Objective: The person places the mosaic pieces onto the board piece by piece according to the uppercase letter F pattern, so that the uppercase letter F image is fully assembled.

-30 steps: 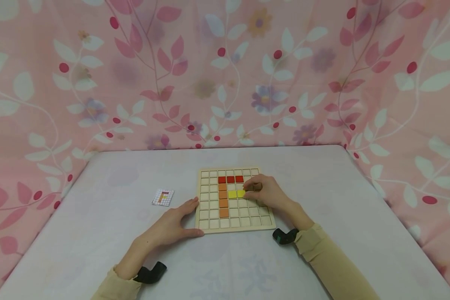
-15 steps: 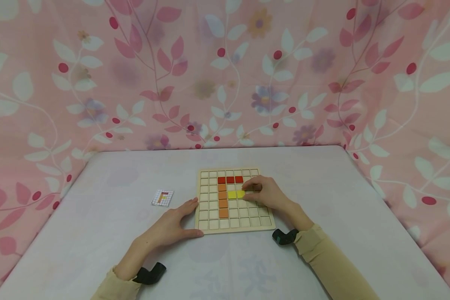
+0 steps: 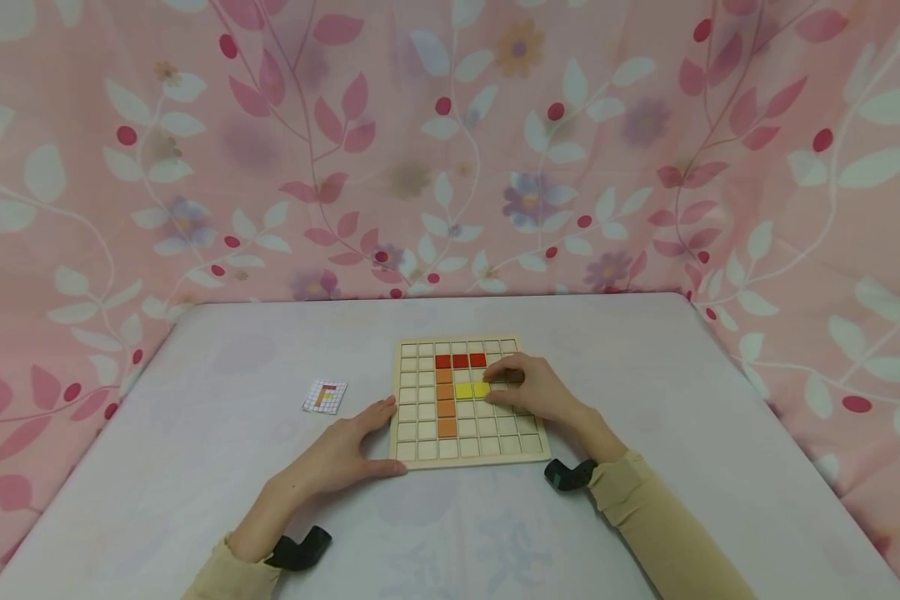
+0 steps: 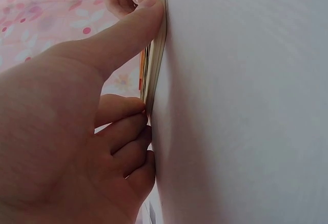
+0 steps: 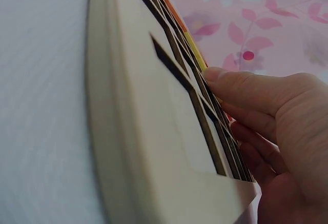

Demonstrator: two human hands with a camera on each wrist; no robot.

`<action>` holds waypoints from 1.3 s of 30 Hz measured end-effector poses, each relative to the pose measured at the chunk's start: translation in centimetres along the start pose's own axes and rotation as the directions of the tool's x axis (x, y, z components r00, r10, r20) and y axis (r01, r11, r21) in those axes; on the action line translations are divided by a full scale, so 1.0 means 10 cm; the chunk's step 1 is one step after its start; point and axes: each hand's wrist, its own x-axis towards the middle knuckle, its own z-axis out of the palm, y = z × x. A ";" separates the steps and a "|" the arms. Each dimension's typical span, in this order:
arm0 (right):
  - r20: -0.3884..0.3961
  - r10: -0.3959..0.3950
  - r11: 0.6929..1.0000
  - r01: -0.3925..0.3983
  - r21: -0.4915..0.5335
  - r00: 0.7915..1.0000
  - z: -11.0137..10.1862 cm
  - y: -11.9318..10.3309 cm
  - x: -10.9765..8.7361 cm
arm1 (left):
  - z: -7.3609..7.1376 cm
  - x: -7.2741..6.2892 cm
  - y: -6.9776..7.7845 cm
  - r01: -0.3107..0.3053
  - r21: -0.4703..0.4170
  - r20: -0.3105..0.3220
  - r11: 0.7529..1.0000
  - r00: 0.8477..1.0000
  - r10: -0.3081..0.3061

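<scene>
A wooden grid board [image 3: 468, 458] lies on the table with colored square tiles set in its cells. The left hand [image 3: 345, 450] rests at its left side: fingertips touch the left edge, the extended thumb lies at the front left corner. Two yellow tiles [image 3: 463, 391] sit side by side in the middle. With thumb and index finger, the right hand [image 3: 536, 387] pinches the right one across its near and far edges. In the right wrist view the thumb tip [image 5: 212, 74] is right at the yellow. Orange tiles [image 3: 446, 408] form a column; red tiles [image 3: 461, 361] make a row above.
Left of the board lies a small pattern card [image 3: 325, 397] printed with a colored grid figure. A white cloth covers the table [image 3: 645, 350]. Pink floral curtain [image 3: 450, 167] hangs behind and at both sides. Black wrist devices [image 3: 300, 548] sit under both wrists.
</scene>
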 end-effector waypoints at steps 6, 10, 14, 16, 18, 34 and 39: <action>0.001 0.031 0.999 -0.031 0.030 1.000 0.01 0.01 -0.02 | 0.00 0.00 0.00 -0.006 0.006 0.000 1.000 1.000 0.006; 0.006 0.037 0.998 -0.038 0.051 0.999 0.02 0.02 -0.04 | 0.00 -0.02 0.01 0.001 0.004 0.006 1.000 1.000 -0.001; 0.005 0.028 0.997 -0.028 0.065 1.000 0.04 0.02 -0.03 | 0.00 -0.03 0.00 0.003 -0.006 0.007 1.000 1.000 -0.003; 0.000 0.022 0.998 -0.022 0.061 1.000 0.05 0.02 -0.02 | -0.01 -0.03 -0.01 -0.001 -0.009 0.005 1.000 1.000 0.001; -0.006 0.020 0.998 -0.020 0.056 1.000 0.04 0.03 -0.02 | -0.01 -0.03 -0.01 -0.006 -0.009 0.003 1.000 1.000 0.006; -0.108 0.107 0.994 -0.109 -0.008 0.988 -0.44 0.03 -0.27 | 0.02 -0.01 0.01 0.002 -0.009 0.009 1.000 1.000 -0.002; -0.183 0.105 0.987 -0.124 -0.097 0.977 -0.61 0.13 -0.48 | -0.02 -0.02 0.02 -0.008 -0.027 0.001 1.000 1.000 0.008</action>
